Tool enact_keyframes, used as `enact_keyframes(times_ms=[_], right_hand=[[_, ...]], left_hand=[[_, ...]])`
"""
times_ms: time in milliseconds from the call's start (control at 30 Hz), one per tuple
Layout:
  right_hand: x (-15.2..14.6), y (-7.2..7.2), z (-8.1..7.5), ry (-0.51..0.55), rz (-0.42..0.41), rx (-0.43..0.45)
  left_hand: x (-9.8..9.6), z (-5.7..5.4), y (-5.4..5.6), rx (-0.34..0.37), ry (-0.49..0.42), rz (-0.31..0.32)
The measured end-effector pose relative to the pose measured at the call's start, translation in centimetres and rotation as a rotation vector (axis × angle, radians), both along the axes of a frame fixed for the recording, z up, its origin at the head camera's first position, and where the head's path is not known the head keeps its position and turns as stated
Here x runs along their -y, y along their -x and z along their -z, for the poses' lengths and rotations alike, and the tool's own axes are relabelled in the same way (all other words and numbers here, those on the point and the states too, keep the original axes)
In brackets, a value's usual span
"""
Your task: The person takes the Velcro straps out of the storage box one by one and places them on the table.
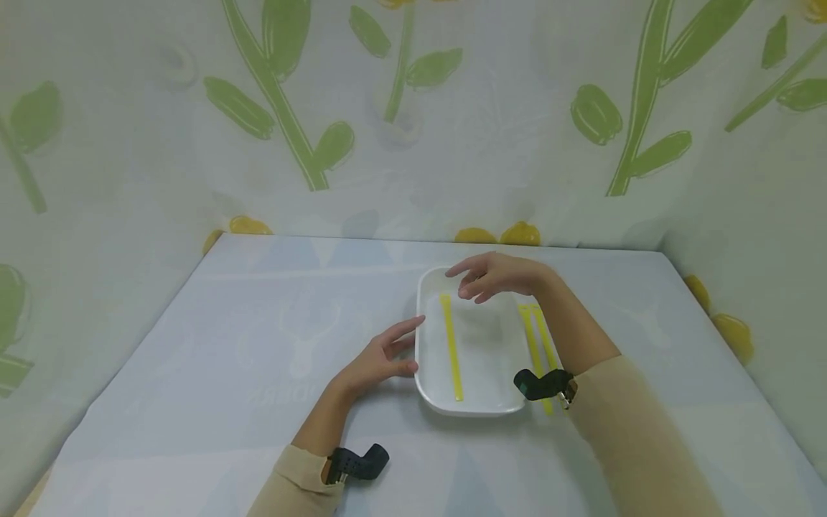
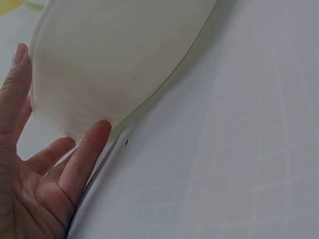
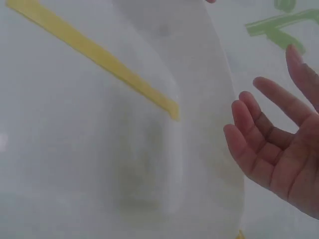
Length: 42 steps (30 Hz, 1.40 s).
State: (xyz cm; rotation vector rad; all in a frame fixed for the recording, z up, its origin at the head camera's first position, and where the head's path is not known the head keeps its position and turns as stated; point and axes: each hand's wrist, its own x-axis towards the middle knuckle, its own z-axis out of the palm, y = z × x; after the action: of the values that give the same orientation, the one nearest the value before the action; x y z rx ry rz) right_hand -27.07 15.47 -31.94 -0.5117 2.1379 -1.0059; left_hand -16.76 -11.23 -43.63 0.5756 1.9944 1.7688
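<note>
A white rectangular tray (image 1: 487,362) with rounded corners sits on the table. Inside it lies one flat yellow strip (image 1: 452,348), running lengthwise left of the middle. My left hand (image 1: 381,359) is at the tray's left side, its fingertips and thumb tip against the wall; the left wrist view shows these fingers (image 2: 89,154) spread and fairly straight. Over the tray's far end hovers my right hand (image 1: 500,276), fingers loosely bent and holding nothing. In the right wrist view the strip (image 3: 99,57) slants across the tray floor, apart from that hand.
Two more yellow strips (image 1: 533,341) lie side by side just right of the tray, partly hidden by my right forearm. The table (image 1: 245,373) has a pale cover. Behind it hangs a white backdrop (image 1: 491,143) printed with green leaves and yellow flowers.
</note>
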Motion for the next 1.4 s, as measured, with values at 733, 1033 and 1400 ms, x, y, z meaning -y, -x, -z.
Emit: enact_keyframes(times_ms=[733, 1033, 1400], right_hand=[[2.5, 0.6, 5.9, -0.152, 0.181, -0.148], [3.4, 1.0, 7.3, -0.179, 0.076, -0.312], [3.6, 0.6, 7.8, -0.130, -0.025, -0.457]], left_hand=[[0.0, 0.1, -0.4, 0.025, -0.054, 0.011], [0.4, 0.2, -0.2, 0.015, -0.038, -0.008], [0.3, 0.0, -0.1, 0.026, -0.044, -0.005]])
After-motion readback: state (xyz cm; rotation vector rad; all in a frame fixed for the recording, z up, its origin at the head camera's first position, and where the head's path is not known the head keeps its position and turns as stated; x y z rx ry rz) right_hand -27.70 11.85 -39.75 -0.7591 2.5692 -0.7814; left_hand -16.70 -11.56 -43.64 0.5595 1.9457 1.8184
